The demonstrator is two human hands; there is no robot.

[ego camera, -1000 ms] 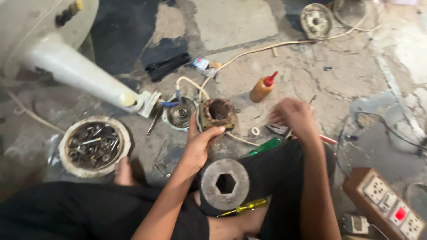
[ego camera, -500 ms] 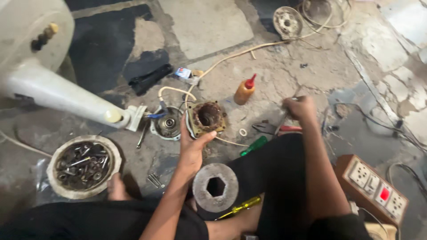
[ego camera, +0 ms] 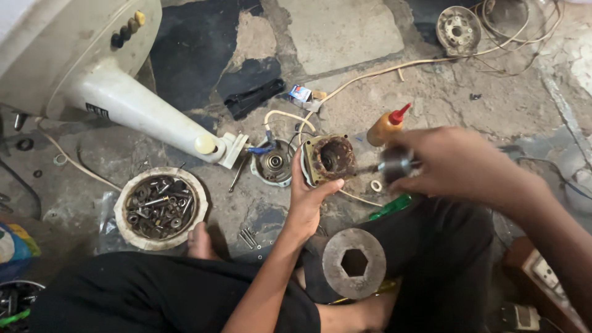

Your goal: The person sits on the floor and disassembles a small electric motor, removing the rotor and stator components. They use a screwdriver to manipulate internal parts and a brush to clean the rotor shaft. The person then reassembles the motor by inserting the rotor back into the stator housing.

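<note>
The big cream plastic fan stand lies tipped across the cracked concrete floor, and the motor is plainly apart: its round grey metal end cover with a bearing in the middle rests on the floor just beside the stand's neck, a second round cover lies well apart at the top among cream cables, and a shallow round dish of loose screws and bolts sits near the person's knee. A heavy grey metal disc with a hexagonal hole rests on the lap. Judging by this, stripping down is done and the core parts are being handled; covers and screws remain off.

The left hand reaches forward, palm up, fingers wrapped around the rusty square-framed motor stator with a hollow centre, holding it tilted just above the floor. The right hand is raised and closed on a small dark cylindrical part, probably the rotor, though motion blur makes that uncertain. It is near the stator's open face, not yet inside. An orange squeeze bottle with a red tip stands just behind.
</note>
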